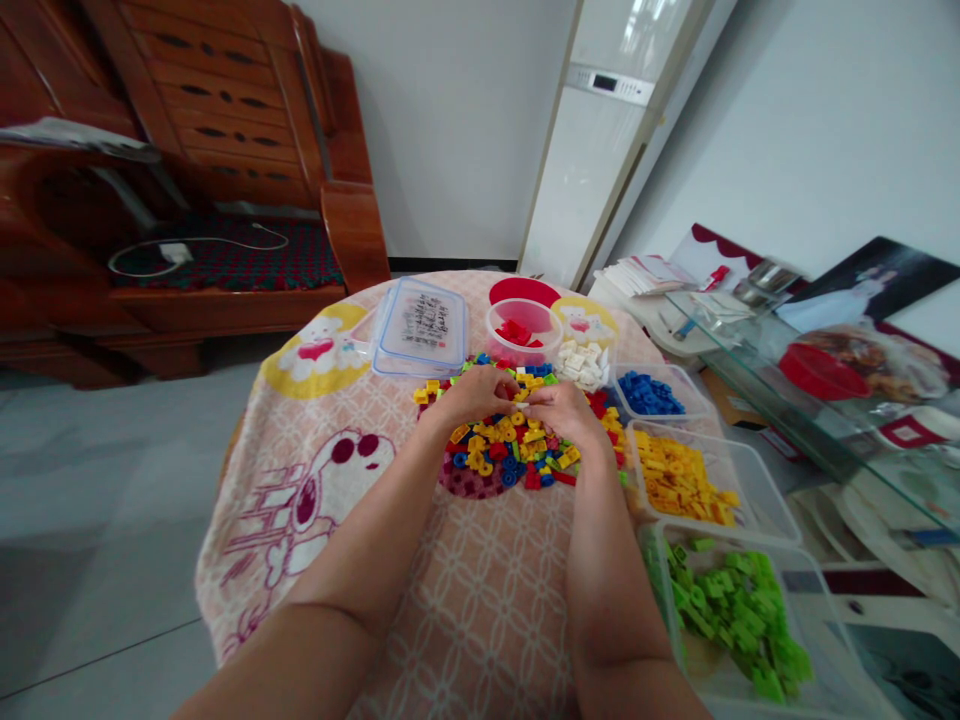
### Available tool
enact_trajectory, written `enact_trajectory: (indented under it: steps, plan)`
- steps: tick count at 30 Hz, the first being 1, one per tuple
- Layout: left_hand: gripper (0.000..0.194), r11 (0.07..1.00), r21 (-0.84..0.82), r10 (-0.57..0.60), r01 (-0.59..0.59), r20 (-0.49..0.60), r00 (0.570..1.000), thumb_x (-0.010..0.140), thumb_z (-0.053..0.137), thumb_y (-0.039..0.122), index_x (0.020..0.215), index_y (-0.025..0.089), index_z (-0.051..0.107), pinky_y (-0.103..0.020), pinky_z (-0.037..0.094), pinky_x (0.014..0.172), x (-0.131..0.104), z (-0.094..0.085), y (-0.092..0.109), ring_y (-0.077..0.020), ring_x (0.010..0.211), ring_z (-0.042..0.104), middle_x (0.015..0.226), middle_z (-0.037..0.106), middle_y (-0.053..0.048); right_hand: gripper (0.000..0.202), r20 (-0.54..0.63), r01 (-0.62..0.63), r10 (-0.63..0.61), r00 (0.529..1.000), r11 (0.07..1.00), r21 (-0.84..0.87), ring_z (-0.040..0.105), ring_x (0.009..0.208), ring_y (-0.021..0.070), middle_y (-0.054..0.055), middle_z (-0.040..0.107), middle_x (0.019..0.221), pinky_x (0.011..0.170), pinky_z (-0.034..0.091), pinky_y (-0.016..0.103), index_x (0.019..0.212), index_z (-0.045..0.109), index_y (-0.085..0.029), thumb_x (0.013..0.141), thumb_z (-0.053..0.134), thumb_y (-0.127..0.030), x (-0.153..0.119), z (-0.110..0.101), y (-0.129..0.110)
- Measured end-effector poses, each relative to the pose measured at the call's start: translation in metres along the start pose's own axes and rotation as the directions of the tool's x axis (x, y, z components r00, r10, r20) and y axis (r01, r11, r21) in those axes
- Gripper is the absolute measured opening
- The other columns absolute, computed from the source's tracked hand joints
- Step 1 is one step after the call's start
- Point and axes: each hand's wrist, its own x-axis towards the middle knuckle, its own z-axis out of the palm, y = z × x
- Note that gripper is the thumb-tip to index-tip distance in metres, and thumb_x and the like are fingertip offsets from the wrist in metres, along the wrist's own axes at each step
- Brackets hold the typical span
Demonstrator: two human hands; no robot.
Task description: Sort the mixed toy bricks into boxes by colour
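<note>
A mixed pile of small toy bricks (495,450), yellow, red, blue and green, lies on the cloth-covered round table. Over the pile, my left hand (484,393) and my right hand (564,410) meet with fingers closed at a small white brick (521,405). Both hands' fingertips touch this brick. White bricks (582,366) form a heap just behind my right hand. Red bricks (514,333) sit in a round pink-rimmed tub (556,338).
Clear boxes with blue bricks (649,394), yellow bricks (679,480) and green bricks (739,610) line the right side. A lidded box (421,328) stands at the back left. Beyond the right edge is a cluttered glass table (810,400).
</note>
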Motion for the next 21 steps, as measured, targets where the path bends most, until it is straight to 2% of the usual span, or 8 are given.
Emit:
enact_trajectory:
  steps: [3, 7, 9, 11, 13, 16, 19, 21]
  plan:
    - [0.031, 0.999, 0.043, 0.0, 0.001, -0.016, 1.0, 0.079, 0.073, 0.029, 0.105, 0.016, 0.082, -0.024, 0.046, 0.064, 0.0, 0.002, 0.0, -0.0169, 0.07, 0.068, 0.075, 0.077, -0.002, 0.019, -0.007, 0.009, -0.01, 1.0, 1.0, -0.023, 0.048, 0.042, 0.0107, -0.007, 0.051, 0.042, 0.047, 0.033, 0.023, 0.075, 0.08, -0.018, 0.076, 0.076, -0.036, -0.002, -0.001, -0.003]
    - [0.032, 0.999, 0.04, -0.009, 0.01, -0.005, 1.0, 0.078, 0.074, 0.027, 0.107, 0.016, 0.081, -0.023, 0.047, 0.065, 0.0, 0.001, 0.001, -0.017, 0.071, 0.069, 0.078, 0.078, -0.002, 0.021, -0.032, -0.037, 0.039, 0.999, 0.996, 0.078, 0.046, 0.04, 0.0108, -0.006, 0.051, 0.041, 0.042, 0.032, 0.023, 0.071, 0.075, -0.018, 0.075, 0.075, -0.039, -0.008, -0.005, -0.008]
    - [0.033, 0.999, 0.033, -0.02, 0.02, 0.009, 1.0, 0.077, 0.074, 0.026, 0.108, 0.016, 0.081, -0.023, 0.048, 0.065, -0.001, -0.002, 0.0, -0.017, 0.072, 0.07, 0.08, 0.079, -0.002, 0.021, -0.108, -0.056, 0.075, 0.991, 0.984, 0.168, 0.048, 0.04, 0.0113, -0.005, 0.056, 0.045, 0.04, 0.034, 0.022, 0.071, 0.073, -0.018, 0.073, 0.075, -0.04, -0.009, -0.008, -0.009]
    - [0.034, 0.999, 0.028, -0.039, 0.039, 0.011, 0.999, 0.078, 0.073, 0.025, 0.109, 0.017, 0.081, -0.022, 0.049, 0.066, -0.002, -0.006, -0.002, -0.0169, 0.074, 0.071, 0.083, 0.08, -0.002, 0.021, -0.244, -0.047, 0.119, 0.963, 0.958, 0.282, 0.055, 0.042, 0.0133, -0.003, 0.062, 0.05, 0.039, 0.039, 0.022, 0.074, 0.072, -0.018, 0.072, 0.075, -0.039, -0.007, -0.01, -0.008]
    - [0.033, 0.997, 0.033, -0.065, 0.065, -0.015, 0.998, 0.078, 0.071, 0.025, 0.109, 0.018, 0.081, -0.022, 0.05, 0.066, -0.004, -0.013, -0.007, -0.0168, 0.076, 0.072, 0.083, 0.08, -0.002, 0.022, -0.411, 0.008, 0.172, 0.895, 0.916, 0.401, 0.062, 0.046, 0.0161, -0.001, 0.066, 0.054, 0.039, 0.045, 0.023, 0.077, 0.071, -0.017, 0.069, 0.075, -0.037, -0.002, -0.012, -0.003]
    - [0.032, 0.993, 0.068, -0.089, 0.094, -0.08, 0.993, 0.079, 0.068, 0.028, 0.107, 0.019, 0.082, -0.022, 0.051, 0.068, -0.007, -0.025, -0.015, -0.0173, 0.078, 0.072, 0.081, 0.08, -0.001, 0.026, -0.631, 0.157, 0.256, 0.732, 0.839, 0.522, 0.067, 0.05, 0.0186, -0.001, 0.067, 0.056, 0.044, 0.055, 0.026, 0.081, 0.068, -0.017, 0.066, 0.074, -0.036, 0.008, -0.016, 0.007]
    - [0.033, 0.988, 0.102, -0.106, 0.12, -0.133, 0.986, 0.079, 0.066, 0.028, 0.106, 0.018, 0.083, -0.023, 0.053, 0.071, -0.012, -0.035, -0.019, -0.0181, 0.08, 0.073, 0.082, 0.08, -0.002, 0.032, -0.742, 0.286, 0.301, 0.599, 0.785, 0.549, 0.071, 0.057, 0.0192, -0.002, 0.067, 0.06, 0.052, 0.061, 0.028, 0.087, 0.067, -0.016, 0.063, 0.075, -0.035, 0.014, -0.021, 0.018]
    - [0.033, 0.98, 0.126, -0.134, 0.157, -0.174, 0.976, 0.08, 0.065, 0.026, 0.107, 0.017, 0.083, -0.024, 0.053, 0.075, -0.015, -0.041, -0.019, -0.0189, 0.082, 0.073, 0.087, 0.081, -0.004, 0.037, -0.772, 0.334, 0.304, 0.559, 0.769, 0.545, 0.074, 0.064, 0.0201, -0.002, 0.068, 0.063, 0.057, 0.064, 0.03, 0.093, 0.067, -0.015, 0.062, 0.076, -0.034, 0.014, -0.025, 0.023]
